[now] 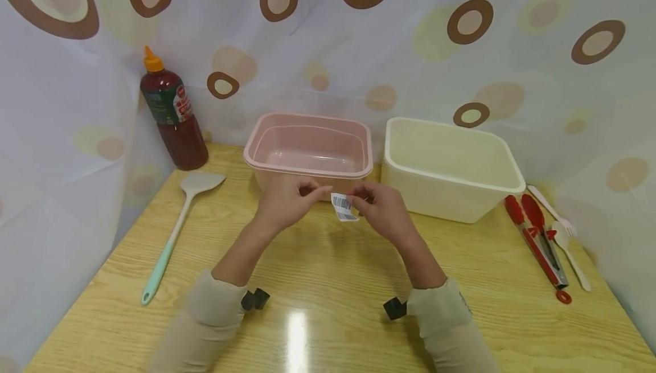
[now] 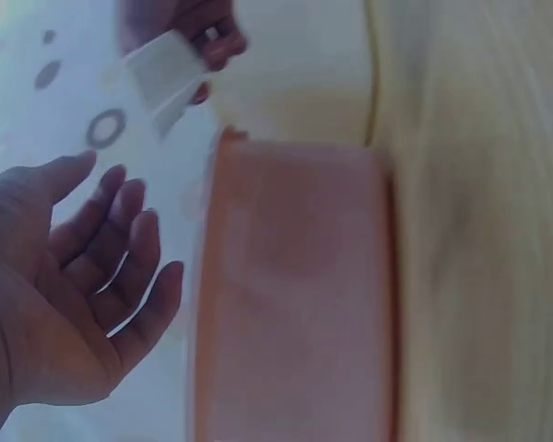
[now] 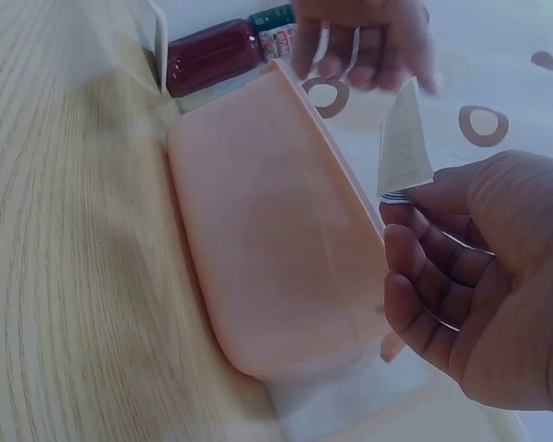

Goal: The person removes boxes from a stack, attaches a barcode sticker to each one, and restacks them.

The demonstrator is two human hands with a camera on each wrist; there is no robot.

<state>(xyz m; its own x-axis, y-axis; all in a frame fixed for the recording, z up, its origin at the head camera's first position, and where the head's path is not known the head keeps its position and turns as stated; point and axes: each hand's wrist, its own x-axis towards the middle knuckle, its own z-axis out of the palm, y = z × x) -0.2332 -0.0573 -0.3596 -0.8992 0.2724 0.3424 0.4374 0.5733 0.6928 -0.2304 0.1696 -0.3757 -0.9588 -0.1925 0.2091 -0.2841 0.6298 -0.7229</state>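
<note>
- The right hand (image 1: 381,210) pinches a small white barcode sticker (image 1: 344,208) between thumb and fingers (image 3: 424,267); it hangs in the air just in front of the pink tub (image 1: 310,148), above the tabletop (image 1: 318,282).
- The sticker carries black barcode bars in two blocks; any digits under them are too small to read.
- In the right wrist view the sticker (image 3: 404,147) shows mostly its plain white back, with only a sliver of the bars at its lower edge.
- The left hand (image 1: 287,202) sits just beside the sticker; its fingers (image 2: 120,239) lie straight and relaxed, holding nothing. In the head view its fingertips look close to the sticker's edge, perhaps touching, but the blur leaves that unclear.
- The left wrist view is soft and smeared; the sticker (image 2: 166,74) there is a pale blurred flap.
- A dark red sauce bottle (image 1: 171,117) with an orange cap stands at the back left. Its label is green with a red and white panel, and the writing cannot be made out.
- A cream tub (image 1: 451,168) stands just right of the pink one.
- A spatula (image 1: 176,230) with a mint handle lies on the left.
- Red tongs (image 1: 538,245) and a white fork (image 1: 553,213) and spoon (image 1: 571,253) lie on the right.
- Both forearms wear beige sleeves, cut off by the bottom of the frame.
</note>
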